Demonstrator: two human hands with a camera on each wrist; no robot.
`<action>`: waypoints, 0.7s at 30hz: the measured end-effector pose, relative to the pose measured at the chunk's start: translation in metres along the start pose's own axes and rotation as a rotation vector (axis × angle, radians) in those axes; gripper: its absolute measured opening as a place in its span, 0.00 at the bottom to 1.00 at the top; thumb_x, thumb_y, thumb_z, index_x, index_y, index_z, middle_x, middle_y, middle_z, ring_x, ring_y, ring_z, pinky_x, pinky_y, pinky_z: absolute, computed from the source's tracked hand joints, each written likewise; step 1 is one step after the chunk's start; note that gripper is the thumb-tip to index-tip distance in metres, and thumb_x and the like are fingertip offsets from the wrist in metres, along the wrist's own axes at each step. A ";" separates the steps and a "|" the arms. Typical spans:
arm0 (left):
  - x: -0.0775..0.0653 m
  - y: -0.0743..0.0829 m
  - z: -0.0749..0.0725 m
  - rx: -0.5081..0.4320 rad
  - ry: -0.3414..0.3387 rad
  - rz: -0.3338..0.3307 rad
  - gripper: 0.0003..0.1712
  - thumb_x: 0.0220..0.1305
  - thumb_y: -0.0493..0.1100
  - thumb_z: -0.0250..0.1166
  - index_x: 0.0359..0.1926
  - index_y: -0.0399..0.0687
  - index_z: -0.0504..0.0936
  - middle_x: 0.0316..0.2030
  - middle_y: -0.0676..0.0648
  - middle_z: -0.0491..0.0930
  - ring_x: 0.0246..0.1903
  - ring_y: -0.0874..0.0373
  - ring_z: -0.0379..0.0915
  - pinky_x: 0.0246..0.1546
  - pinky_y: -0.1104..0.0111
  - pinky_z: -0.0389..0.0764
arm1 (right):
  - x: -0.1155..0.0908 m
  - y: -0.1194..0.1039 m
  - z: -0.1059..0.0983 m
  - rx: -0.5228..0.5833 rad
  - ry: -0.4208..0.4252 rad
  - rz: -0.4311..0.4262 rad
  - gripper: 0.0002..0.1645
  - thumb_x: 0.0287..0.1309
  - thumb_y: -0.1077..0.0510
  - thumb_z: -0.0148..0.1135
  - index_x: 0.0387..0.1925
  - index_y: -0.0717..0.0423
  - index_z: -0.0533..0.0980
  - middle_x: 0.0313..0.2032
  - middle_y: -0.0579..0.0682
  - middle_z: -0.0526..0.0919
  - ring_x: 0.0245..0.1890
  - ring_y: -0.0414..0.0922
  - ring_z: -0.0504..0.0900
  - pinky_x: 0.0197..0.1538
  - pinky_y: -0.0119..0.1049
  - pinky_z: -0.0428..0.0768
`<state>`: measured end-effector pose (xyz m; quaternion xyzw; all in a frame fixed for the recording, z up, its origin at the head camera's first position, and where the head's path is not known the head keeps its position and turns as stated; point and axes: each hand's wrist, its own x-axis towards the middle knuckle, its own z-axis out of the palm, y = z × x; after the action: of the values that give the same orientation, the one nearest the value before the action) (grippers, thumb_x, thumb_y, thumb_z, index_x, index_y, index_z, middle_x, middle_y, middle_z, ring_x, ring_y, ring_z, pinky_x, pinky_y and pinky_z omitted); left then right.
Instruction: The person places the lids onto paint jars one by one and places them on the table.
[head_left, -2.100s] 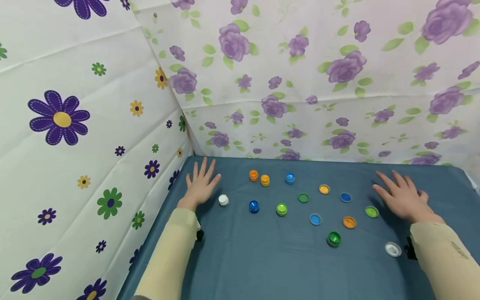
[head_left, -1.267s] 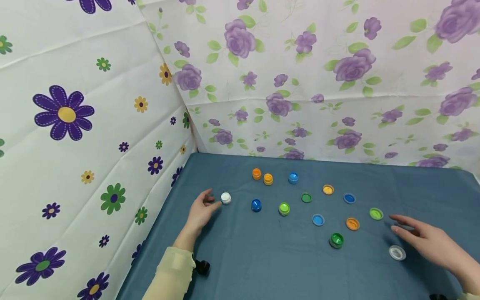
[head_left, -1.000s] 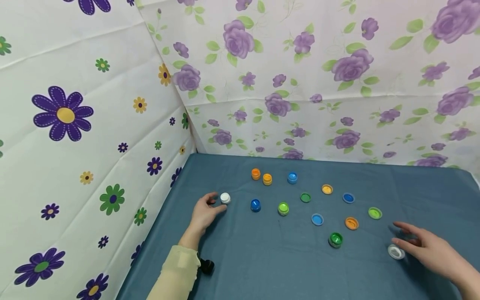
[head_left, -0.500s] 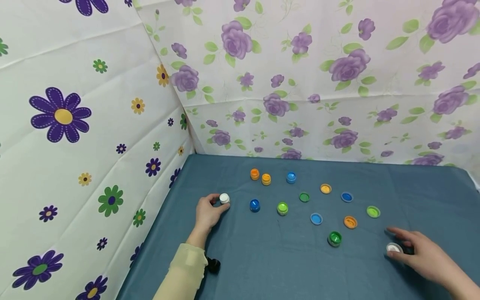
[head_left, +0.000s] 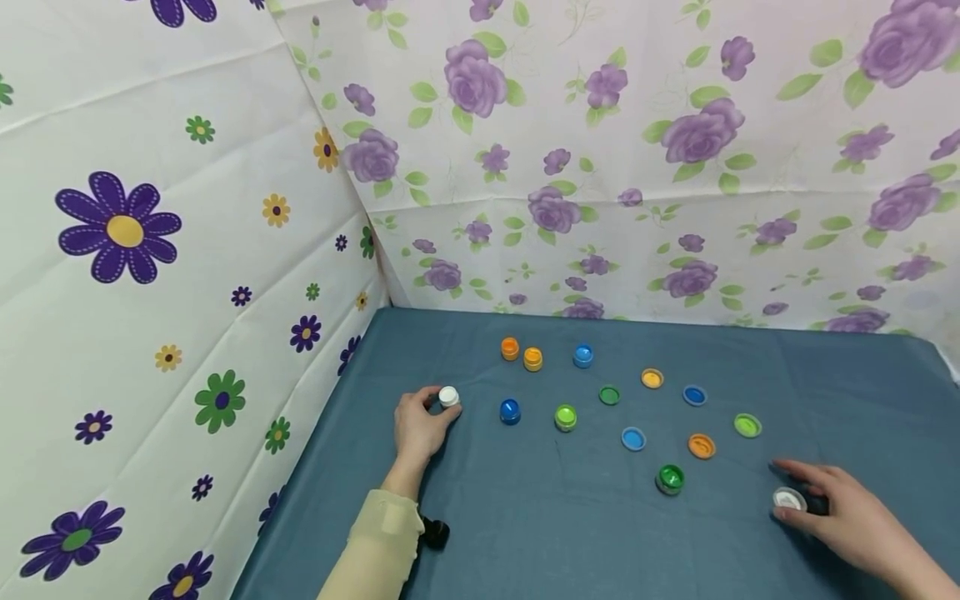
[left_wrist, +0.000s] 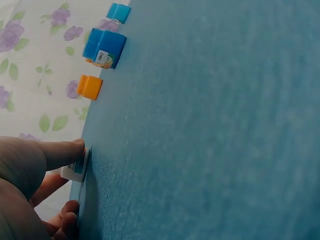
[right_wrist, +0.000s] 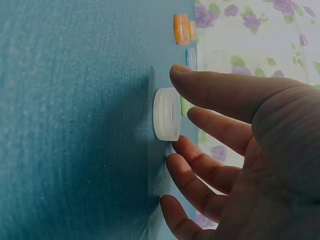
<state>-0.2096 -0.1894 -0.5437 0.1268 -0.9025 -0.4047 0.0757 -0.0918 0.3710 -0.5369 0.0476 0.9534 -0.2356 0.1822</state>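
Note:
My left hand point(head_left: 420, 423) pinches a small white paint jar point(head_left: 448, 396) on the table's left side. In the left wrist view the thumb lies along the near side of the white jar point(left_wrist: 75, 170), with other fingers partly behind it. At the far right, my right hand point(head_left: 847, 508) is around a white lid point(head_left: 789, 498) lying on the cloth. The right wrist view has the thumb by one side of that lid point(right_wrist: 166, 114), the fingers spread and curved loosely, with no clear grip.
Open paint jars stand mid-table: orange point(head_left: 510, 348), yellow-orange point(head_left: 532, 359), light blue point(head_left: 582, 356), dark blue point(head_left: 510, 412), light green point(head_left: 566, 417) and dark green point(head_left: 670, 479). Several loose lids, such as the orange lid point(head_left: 701, 446), lie right of them. Flowered sheets hang behind and left.
Both hands have come down from flat, spread poses at the table's sides. The left has closed its fingers on the white jar; the right has moved nearer to me, around the white lid.

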 end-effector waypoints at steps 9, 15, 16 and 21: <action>-0.008 -0.003 0.002 -0.595 0.080 -0.023 0.20 0.66 0.35 0.76 0.57 0.39 0.82 0.46 0.42 0.84 0.40 0.58 0.78 0.41 0.71 0.80 | 0.001 -0.002 0.003 -0.011 0.035 -0.025 0.49 0.58 0.40 0.80 0.68 0.69 0.74 0.54 0.77 0.73 0.52 0.73 0.76 0.51 0.70 0.77; -0.020 0.007 0.004 -0.709 -0.001 0.056 0.23 0.71 0.39 0.74 0.64 0.41 0.82 0.53 0.41 0.82 0.44 0.55 0.78 0.44 0.71 0.81 | 0.000 -0.003 0.004 -0.010 0.073 -0.051 0.40 0.59 0.45 0.81 0.63 0.67 0.79 0.53 0.73 0.75 0.51 0.73 0.76 0.50 0.70 0.76; -0.022 0.010 0.005 -0.727 -0.023 0.072 0.24 0.72 0.38 0.73 0.66 0.41 0.82 0.54 0.40 0.82 0.46 0.54 0.78 0.46 0.71 0.81 | -0.001 -0.002 0.004 -0.014 0.079 -0.057 0.40 0.59 0.45 0.81 0.63 0.67 0.80 0.52 0.73 0.75 0.51 0.73 0.76 0.50 0.70 0.76; -0.036 0.024 0.012 -0.850 -0.131 0.126 0.27 0.74 0.33 0.70 0.71 0.38 0.78 0.61 0.39 0.79 0.56 0.55 0.79 0.55 0.69 0.82 | -0.001 0.002 0.007 -0.043 0.094 -0.070 0.38 0.56 0.46 0.83 0.59 0.66 0.81 0.49 0.69 0.77 0.48 0.70 0.78 0.47 0.67 0.78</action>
<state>-0.1820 -0.1552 -0.5352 0.0029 -0.6644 -0.7421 0.0884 -0.0885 0.3694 -0.5432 0.0213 0.9669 -0.2189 0.1297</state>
